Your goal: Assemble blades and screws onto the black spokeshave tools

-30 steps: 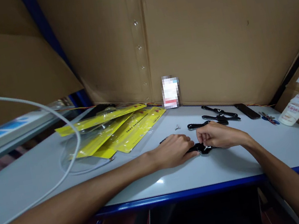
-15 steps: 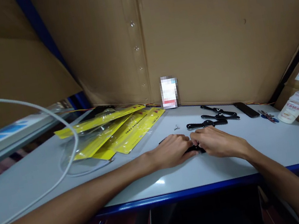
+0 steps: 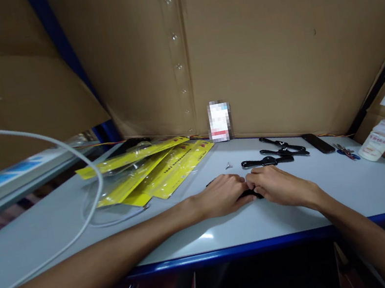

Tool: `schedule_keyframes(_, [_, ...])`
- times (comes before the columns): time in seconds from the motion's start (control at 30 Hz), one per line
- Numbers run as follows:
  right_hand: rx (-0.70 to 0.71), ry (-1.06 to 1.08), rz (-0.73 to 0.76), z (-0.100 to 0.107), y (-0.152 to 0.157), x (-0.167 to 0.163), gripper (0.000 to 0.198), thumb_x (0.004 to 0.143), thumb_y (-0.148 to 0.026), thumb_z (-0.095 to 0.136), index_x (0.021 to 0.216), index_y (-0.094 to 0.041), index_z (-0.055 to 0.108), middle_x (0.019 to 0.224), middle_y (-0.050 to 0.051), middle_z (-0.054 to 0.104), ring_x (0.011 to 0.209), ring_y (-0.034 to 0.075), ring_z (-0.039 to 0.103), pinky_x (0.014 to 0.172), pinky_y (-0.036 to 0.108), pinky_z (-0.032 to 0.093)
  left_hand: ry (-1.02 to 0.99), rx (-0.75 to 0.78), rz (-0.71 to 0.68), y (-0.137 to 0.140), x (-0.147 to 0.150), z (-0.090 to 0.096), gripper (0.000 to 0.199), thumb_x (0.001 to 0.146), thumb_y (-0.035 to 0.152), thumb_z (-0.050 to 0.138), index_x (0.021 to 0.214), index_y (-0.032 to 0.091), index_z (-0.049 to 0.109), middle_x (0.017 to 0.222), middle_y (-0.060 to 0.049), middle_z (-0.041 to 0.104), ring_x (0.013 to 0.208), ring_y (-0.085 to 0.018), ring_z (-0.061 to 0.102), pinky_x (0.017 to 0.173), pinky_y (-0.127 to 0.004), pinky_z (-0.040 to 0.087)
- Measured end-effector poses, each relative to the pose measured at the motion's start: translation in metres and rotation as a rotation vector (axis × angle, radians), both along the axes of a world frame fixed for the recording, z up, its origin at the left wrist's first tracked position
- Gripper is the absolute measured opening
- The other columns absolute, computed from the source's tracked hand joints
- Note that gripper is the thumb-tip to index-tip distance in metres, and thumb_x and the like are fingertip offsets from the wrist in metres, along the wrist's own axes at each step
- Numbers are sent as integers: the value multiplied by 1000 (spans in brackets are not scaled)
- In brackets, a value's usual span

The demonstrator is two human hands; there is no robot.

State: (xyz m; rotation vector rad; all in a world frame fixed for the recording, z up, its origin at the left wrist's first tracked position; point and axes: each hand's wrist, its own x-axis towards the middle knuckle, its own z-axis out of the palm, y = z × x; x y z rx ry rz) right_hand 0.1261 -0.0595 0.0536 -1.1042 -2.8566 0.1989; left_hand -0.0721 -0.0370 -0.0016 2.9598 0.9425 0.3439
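Observation:
My left hand is closed around a black spokeshave just above the tabletop. Most of that tool is hidden by my fingers; only its dark middle and the tip of one handle show. Against its middle, the fingers of my right hand are curled in a pinch, and what they grip is hidden. Both hands nearly touch each other. Behind them lies a small silvery screw-like part. Further right, another black spokeshave lies flat, with two crossed spokeshaves behind it.
Yellow-backed clear packages lie piled at left, near a looping white cable. A pixelated card-like item leans on the cardboard wall. At right are a dark flat phone-like object, small scissors-like tools and a white bottle.
Both hands stay together at the same spokeshave, with only a slight shift in the right fingers. The whole view has tilted a little.

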Motion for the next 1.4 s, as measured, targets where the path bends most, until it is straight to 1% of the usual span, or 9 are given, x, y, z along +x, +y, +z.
schedule_keyframes(0.13, [-123, 86, 45, 2, 8, 11, 22, 79, 2, 57, 88, -16, 64, 86, 3, 63, 77, 15, 51, 67, 25, 33, 35, 2, 10, -1, 0, 2, 35, 103, 43, 51, 103, 16, 72, 93, -10, 74, 79, -23, 70, 69, -31, 49])
schedule_keyframes(0.3, [-164, 113, 14, 2, 13, 17, 35, 73, 7, 52, 92, -17, 70, 74, -1, 63, 68, 12, 50, 62, 24, 32, 79, 19, 28, -3, 1, 4, 40, 104, 46, 49, 96, 14, 72, 90, -11, 73, 77, -22, 69, 66, -30, 47])
schedule_keyframes(0.4, [-201, 136, -30, -1, 15, 16, 30, 73, 4, 58, 89, -16, 72, 69, -2, 63, 65, 11, 52, 62, 23, 34, 89, 20, 31, -4, 1, 6, 40, 104, 45, 49, 95, 14, 71, 90, -11, 73, 77, -23, 69, 66, -30, 47])
schedule_keyframes(0.57, [-261, 168, -87, -2, 17, 18, 22, 75, 0, 63, 87, -16, 73, 73, 0, 68, 71, 13, 60, 65, 23, 39, 65, 31, 17, -4, 2, 6, 40, 104, 45, 49, 93, 14, 71, 89, -11, 72, 75, -24, 70, 65, -30, 47])
schedule_keyframes(0.8, [-218, 31, -151, 4, 12, 19, 16, 84, -11, 67, 97, -18, 71, 74, 0, 64, 74, 15, 55, 66, 25, 34, 69, 20, 26, -3, 2, 6, 40, 103, 46, 49, 94, 14, 72, 89, -12, 73, 77, -24, 70, 64, -30, 45])
schedule_keyframes(0.97, [-262, 31, -224, 13, 6, 15, 10, 82, -10, 69, 90, -16, 70, 67, -2, 59, 70, 14, 52, 65, 25, 33, 62, 17, 19, -4, 2, 6, 40, 104, 45, 49, 89, 15, 70, 85, -10, 71, 75, -23, 69, 63, -29, 44])
schedule_keyframes(1.1, [-283, 10, -260, 15, 3, 12, 8, 79, -9, 68, 77, -16, 69, 62, -3, 57, 65, 13, 51, 63, 25, 32, 63, 27, 15, -4, 2, 6, 41, 103, 45, 48, 87, 15, 70, 83, -10, 70, 73, -23, 67, 62, -29, 43])
schedule_keyframes(1.2, [-229, 30, -210, 8, 5, 13, 10, 79, -8, 66, 74, -17, 68, 65, -2, 59, 66, 13, 50, 62, 25, 31, 67, 19, 17, -3, 2, 6, 40, 103, 44, 49, 89, 14, 71, 84, -10, 71, 73, -22, 68, 63, -29, 44])
schedule_keyframes(1.4, [-163, 31, 18, 1, 11, 17, 23, 76, 2, 54, 79, -16, 68, 76, 2, 66, 71, 13, 52, 65, 25, 33, 82, 1, 35, -3, 1, 6, 39, 103, 45, 50, 99, 14, 73, 89, -11, 72, 77, -23, 69, 66, -30, 46])
